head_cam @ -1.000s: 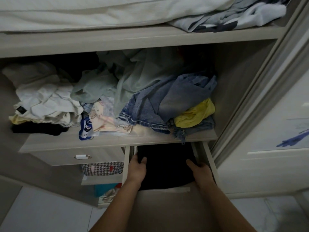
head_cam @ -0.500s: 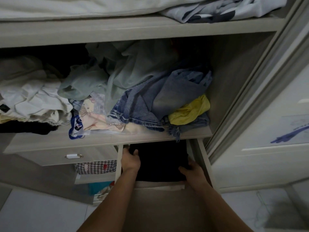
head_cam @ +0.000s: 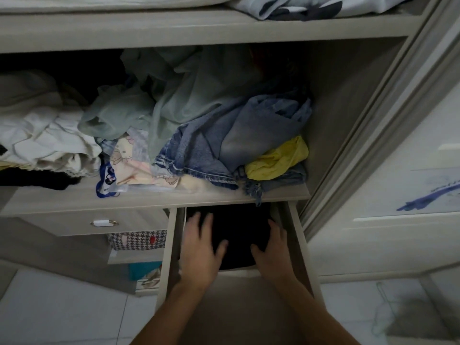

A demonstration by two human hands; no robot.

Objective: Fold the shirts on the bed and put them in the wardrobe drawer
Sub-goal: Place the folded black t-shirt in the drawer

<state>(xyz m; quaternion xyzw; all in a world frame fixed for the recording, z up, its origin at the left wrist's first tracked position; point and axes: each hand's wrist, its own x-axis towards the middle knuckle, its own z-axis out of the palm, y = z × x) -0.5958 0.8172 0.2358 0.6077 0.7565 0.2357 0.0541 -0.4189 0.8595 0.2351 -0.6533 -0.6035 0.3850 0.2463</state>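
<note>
I see left hand (head_cam: 199, 250) and right hand (head_cam: 272, 252), fingers spread flat, holding nothing, resting on black shirt (head_cam: 236, 227) inside pulled-out drawer (head_cam: 298, 245).

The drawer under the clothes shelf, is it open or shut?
Open: the drawer is pulled out, and a black shirt lies inside it under both hands.
</note>
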